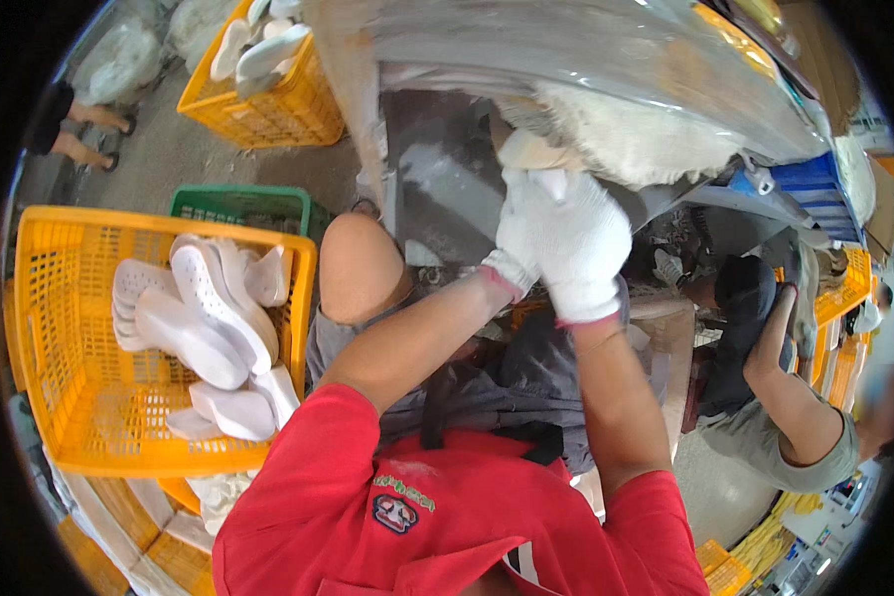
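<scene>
L: 1 orange slatted plastic crate [65, 223], approx. 8 white moulded shoe-shaped pieces [199, 298] inside, overlapping; done or waiting, can't tell. Ctr: L hand [519, 236], white knit glove, curled round 1 pale shoe-shaped piece [534, 152] w/ R hand [591, 243], same glove; beside 1 fluffy white fibre pad [651, 139], prob. mid-work.

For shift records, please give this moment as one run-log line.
Left hand, right hand: gloved, together at pale piece | Ahead: fluffy white material | Left side: yellow crate, white shoe parts
</scene>
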Demonstrator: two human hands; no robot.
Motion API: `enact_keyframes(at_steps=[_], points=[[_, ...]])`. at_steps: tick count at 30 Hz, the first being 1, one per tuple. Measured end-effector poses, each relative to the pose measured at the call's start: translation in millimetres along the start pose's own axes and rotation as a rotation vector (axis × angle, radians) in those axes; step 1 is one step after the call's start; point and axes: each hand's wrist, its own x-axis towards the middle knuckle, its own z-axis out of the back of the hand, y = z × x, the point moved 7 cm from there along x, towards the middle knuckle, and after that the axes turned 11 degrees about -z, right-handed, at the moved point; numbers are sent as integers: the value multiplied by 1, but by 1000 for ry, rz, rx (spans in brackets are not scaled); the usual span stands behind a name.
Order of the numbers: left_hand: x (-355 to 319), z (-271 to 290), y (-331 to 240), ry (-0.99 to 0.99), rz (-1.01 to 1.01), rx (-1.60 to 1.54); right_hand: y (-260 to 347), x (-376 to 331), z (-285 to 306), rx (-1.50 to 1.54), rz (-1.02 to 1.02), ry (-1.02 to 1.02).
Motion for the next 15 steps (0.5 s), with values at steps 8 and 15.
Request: enact_keyframes(at_steps=[8,15], points=[[53,6,-42,191,-54,650,-30,-34,-3,173,60,342],[25,23,-35,112,120,-127,-9,-81,10,449,-531,534]])
